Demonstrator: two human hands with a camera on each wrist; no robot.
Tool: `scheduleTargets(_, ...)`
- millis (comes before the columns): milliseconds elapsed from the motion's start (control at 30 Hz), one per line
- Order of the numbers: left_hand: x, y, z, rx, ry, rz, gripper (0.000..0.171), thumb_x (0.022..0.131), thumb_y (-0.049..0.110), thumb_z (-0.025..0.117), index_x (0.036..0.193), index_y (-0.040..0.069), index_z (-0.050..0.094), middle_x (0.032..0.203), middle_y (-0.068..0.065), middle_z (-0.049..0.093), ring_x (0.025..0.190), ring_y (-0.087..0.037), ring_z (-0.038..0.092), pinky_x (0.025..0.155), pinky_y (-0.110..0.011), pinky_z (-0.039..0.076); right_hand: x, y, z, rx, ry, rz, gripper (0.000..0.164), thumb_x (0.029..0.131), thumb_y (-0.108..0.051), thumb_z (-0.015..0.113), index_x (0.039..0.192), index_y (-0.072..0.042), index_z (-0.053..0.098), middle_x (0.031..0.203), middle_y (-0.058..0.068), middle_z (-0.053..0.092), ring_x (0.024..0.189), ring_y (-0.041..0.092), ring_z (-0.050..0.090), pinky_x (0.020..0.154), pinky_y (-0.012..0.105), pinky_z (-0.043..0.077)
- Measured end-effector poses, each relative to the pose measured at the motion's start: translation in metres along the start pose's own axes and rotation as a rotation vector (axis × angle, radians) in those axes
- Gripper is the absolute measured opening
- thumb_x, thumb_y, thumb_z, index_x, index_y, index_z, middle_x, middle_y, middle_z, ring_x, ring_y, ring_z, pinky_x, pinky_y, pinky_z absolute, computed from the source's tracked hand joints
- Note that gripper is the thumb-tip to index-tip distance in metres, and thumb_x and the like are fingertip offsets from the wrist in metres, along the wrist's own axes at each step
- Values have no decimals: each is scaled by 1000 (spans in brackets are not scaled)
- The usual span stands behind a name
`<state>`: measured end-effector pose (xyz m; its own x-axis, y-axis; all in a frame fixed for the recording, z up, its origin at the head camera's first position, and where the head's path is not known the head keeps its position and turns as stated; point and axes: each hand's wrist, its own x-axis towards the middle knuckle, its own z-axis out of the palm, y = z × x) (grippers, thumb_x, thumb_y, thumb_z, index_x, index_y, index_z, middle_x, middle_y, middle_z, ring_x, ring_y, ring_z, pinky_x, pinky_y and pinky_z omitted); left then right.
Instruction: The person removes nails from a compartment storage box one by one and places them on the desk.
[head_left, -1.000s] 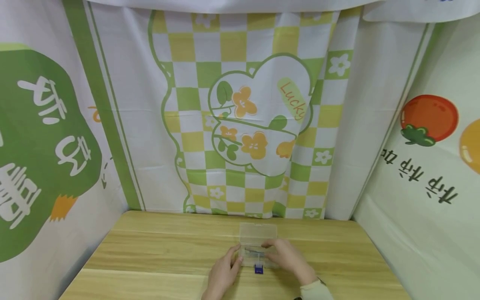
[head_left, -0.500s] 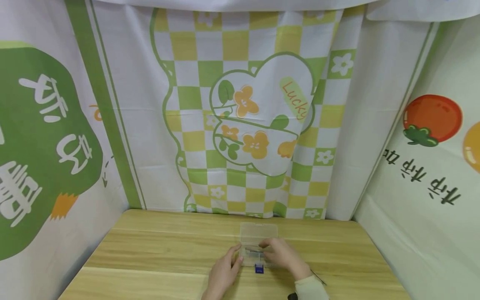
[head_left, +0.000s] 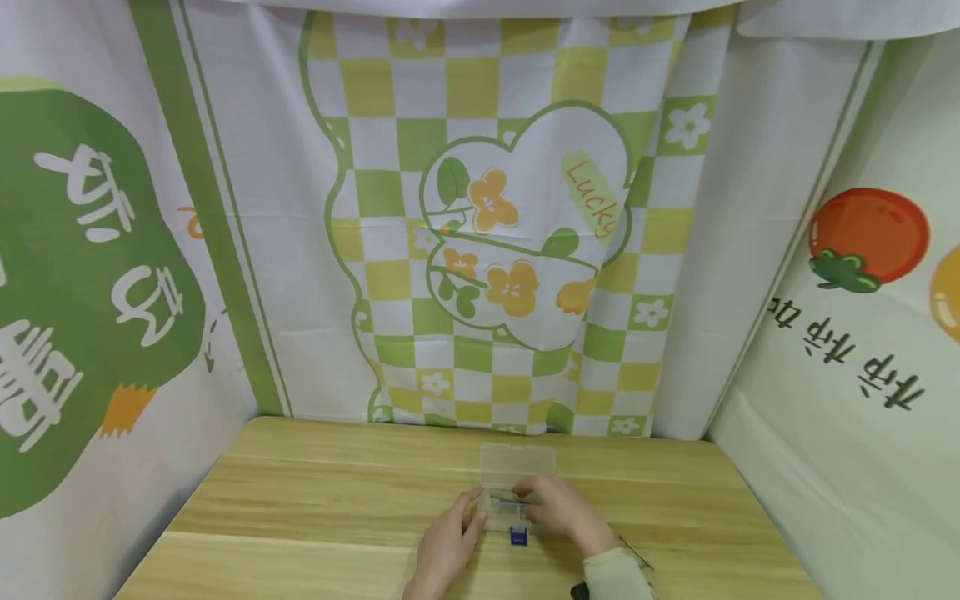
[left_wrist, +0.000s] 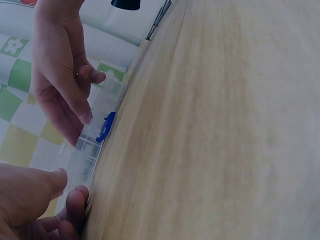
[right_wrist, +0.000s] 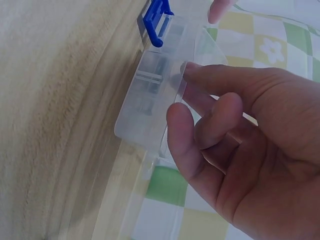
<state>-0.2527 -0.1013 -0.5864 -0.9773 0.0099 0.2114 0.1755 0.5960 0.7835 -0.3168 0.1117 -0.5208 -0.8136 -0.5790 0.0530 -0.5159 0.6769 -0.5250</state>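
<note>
A clear plastic box stands on the table with its lid raised at the back and a blue clasp at its front. Thin dark sticks lie inside it. My left hand holds the box's left end, thumb at the rim and fingers curled against the side, as the left wrist view shows. From the right, my right hand reaches into the box. In the right wrist view its other fingers curl outside the near wall; I cannot tell whether its fingertips pinch a stick.
Several thin dark rods lie on the wooden table by the right forearm. A black object shows at the right sleeve. Printed cloth hangs at the back and both sides.
The right hand has shifted slightly left inside the box, and its forearm has drawn left, uncovering the thin rods on the table. The left hand keeps its place at the box.
</note>
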Motion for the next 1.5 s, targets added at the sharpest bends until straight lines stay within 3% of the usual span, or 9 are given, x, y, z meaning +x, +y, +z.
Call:
scheduleTargets(567,1,-2,1,9,2,26,42,107,26,65,147,13,61,58,14,45,43,-1,36,42,-21,28,7,-6,11,-122,37,-64,25,85,9,77,109,1,78,110,15,77,107,36,72,94,54,56)
scheduleTargets(867,1,-3,2,11,-1,26,43,107,27,65,147,13,62,58,14,45,42,-2,36,43,-22,28,6,-10,19,-279,98,-98,28,81,12,76,104,-3,80,103,12,78,96,30,73,87,45,59)
scheduleTargets(1100,0,-4,2,18,10,28,43,106,27,66,147,14,62,58,14,46,43,-2,38,43,-22,29,8,-12,22,-304,121,-87,29,78,14,76,100,-4,78,97,9,74,89,26,71,82,43,59)
scheduleTargets(1500,0,-5,2,16,7,34,43,106,27,66,146,13,62,59,14,47,44,-1,38,43,-21,30,6,-14,24,-281,83,-48,25,82,12,76,100,-5,72,98,7,69,88,26,69,79,43,60)
